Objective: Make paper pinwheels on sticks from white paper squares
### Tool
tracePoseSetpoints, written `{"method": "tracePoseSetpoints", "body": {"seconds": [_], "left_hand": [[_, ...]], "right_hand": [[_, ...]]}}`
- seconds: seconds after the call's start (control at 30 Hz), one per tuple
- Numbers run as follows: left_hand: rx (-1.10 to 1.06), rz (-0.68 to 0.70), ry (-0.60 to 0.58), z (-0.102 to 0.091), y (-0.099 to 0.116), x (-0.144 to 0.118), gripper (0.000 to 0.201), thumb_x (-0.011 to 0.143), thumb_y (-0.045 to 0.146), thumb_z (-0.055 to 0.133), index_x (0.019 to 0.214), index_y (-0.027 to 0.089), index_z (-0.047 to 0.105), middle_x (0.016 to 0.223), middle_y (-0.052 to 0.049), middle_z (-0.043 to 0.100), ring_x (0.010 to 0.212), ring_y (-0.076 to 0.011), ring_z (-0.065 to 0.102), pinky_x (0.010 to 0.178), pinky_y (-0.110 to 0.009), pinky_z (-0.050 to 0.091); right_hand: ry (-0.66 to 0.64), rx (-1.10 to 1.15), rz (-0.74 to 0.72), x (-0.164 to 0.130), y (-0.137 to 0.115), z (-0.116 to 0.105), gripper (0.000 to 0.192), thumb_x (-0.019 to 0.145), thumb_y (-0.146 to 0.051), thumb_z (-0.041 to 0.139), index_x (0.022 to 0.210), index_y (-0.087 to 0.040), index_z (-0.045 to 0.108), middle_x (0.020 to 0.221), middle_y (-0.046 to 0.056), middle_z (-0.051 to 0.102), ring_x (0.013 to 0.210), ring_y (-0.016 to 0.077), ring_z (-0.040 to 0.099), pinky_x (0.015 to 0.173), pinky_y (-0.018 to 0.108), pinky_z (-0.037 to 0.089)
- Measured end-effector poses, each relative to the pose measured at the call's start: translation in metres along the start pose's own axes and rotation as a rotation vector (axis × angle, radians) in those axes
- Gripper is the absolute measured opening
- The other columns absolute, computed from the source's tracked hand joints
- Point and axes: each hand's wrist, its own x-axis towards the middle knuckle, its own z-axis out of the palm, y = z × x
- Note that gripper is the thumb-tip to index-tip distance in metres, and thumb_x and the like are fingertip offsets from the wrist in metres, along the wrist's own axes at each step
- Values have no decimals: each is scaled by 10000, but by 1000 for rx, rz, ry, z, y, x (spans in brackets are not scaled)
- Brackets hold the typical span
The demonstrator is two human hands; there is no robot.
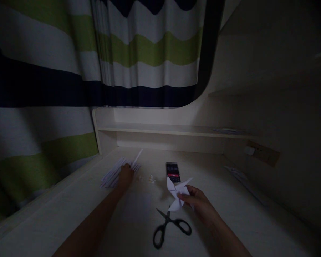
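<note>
A white paper pinwheel (174, 192) is pinched between the thumb and fingers of my right hand (197, 200), raised over the desk. At the left, my left hand (126, 174) is closed on a thin white paper stick (137, 157) that slants up from the fingers. Under and beside that hand lies a pile of similar paper sticks (111, 177). Black-handled scissors (167, 221) lie with spread blades just below the pinwheel. Two small heaps of tiny pale pieces (151, 179) sit between my hands.
Behind the pinwheel a phone (172, 172) lies on the desk (139, 235). A faint pale paper sheet (136, 207) rests near the middle. A low shelf (160, 129) runs along the back. Striped curtains (152, 50) hang at the left and back. A plug (249, 150) sits in the right wall.
</note>
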Motion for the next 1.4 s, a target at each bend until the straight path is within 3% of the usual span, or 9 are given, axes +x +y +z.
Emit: {"method": "tracePoseSetpoints", "body": {"seconds": [0.13,0.33,0.47,0.63,0.8,0.93,1.1,1.2,1.4], "left_hand": [[-349,69,-98,12,45,-43,197,808,175,338,983,140,422,765,-33,581,565,-91,565,476,-180,402],[-989,141,-325,12,93,-97,270,808,390,302,810,177,468,466,74,389,374,-78,379,395,-194,301],[-1026,251,-293,10,92,-106,311,803,413,313,649,183,457,491,60,394,415,-79,371,438,-206,312],[-1082,272,-323,8,84,-107,164,746,327,459,804,180,502,598,42,466,530,-94,451,504,-203,358],[-1224,254,-465,-3,87,-116,324,793,415,372,1009,184,441,522,76,422,348,-47,305,353,-175,237],[-1197,326,-611,-13,87,-121,352,801,474,338,853,164,498,390,93,360,299,-47,280,331,-170,202],[-1324,318,-745,-21,81,-117,291,739,406,490,705,124,556,506,33,465,422,-59,406,423,-186,297],[-1364,289,-764,-25,79,-116,302,727,408,506,851,138,559,584,37,461,427,-46,375,413,-184,277],[-1197,378,-718,-33,83,-122,322,778,465,410,752,158,502,525,57,395,411,-47,329,386,-181,250]], "right_hand": [[-39,17,-20,-8,-9,6,303,521,-275,731,776,-129,660,730,75,683,645,208,615,630,313,441],[-87,-44,-89,-13,-18,8,224,560,-254,720,738,-128,668,718,59,678,641,176,599,639,278,423],[-90,-58,-144,-14,-18,7,197,570,-243,717,728,-139,664,674,39,676,604,155,588,612,257,419],[-82,-119,-245,-19,-20,6,195,575,-252,716,732,-161,643,669,33,662,630,172,588,618,279,431],[-76,-288,-384,-28,-23,9,154,626,-256,677,740,-176,611,717,29,616,646,162,555,581,259,426],[-158,-421,-580,-35,-27,16,96,676,-214,627,762,-181,597,725,23,568,658,151,533,574,253,419],[-234,-437,-731,-43,-33,22,81,687,-170,609,765,-188,610,719,33,572,671,158,542,584,277,436],[-250,-460,-730,-45,-35,22,131,689,-147,610,809,-200,610,751,34,587,687,158,551,587,281,447],[-275,-473,-789,-48,-35,26,210,680,-93,611,852,-213,601,786,31,606,741,171,567,656,320,465]]}}
